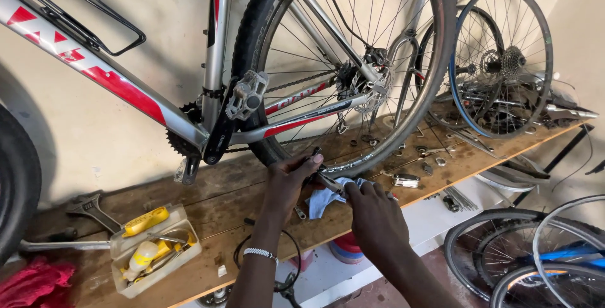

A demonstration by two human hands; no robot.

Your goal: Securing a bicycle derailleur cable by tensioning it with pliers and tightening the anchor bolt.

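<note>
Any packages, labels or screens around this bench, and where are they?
Clear plastic tub: bench's left end, rectangular, holding yellow tools and a small pale bottle.
Frame decals: red and white shapes along the silver bike tube, upper left.
Round tin: under the bench edge, red and blue bands.
No screens.

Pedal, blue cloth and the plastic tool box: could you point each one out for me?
Pedal [247,95], head view, on its silver studded face.
Blue cloth [321,199], head view, on the fold hanging below the hands.
Tool box [183,259], head view, on its clear front wall.
</note>
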